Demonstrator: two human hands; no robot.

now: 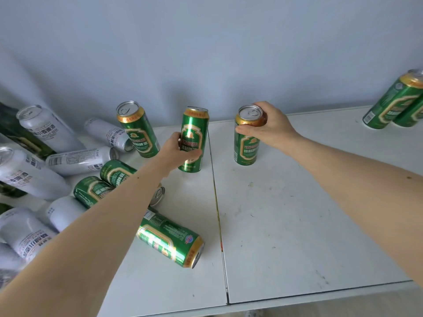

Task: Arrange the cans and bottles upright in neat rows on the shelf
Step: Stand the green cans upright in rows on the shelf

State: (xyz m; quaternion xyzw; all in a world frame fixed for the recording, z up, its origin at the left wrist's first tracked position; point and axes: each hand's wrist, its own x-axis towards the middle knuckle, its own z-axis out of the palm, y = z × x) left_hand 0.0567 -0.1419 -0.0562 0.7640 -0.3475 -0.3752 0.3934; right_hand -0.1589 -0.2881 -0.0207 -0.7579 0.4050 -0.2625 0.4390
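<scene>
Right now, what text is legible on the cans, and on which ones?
"TEZHIBEER": green can under the right hand.
"TEZHIBEER": green can in the left hand.
"TEZHIBEER": upright green can left of those.
"BEER": white can at left; the word before it is blurred.
Chinese characters, barcodes and fine print elsewhere: too small or blurred.

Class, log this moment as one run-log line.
left hand: grips middle green can | right hand: grips right green can by top | both upright
</scene>
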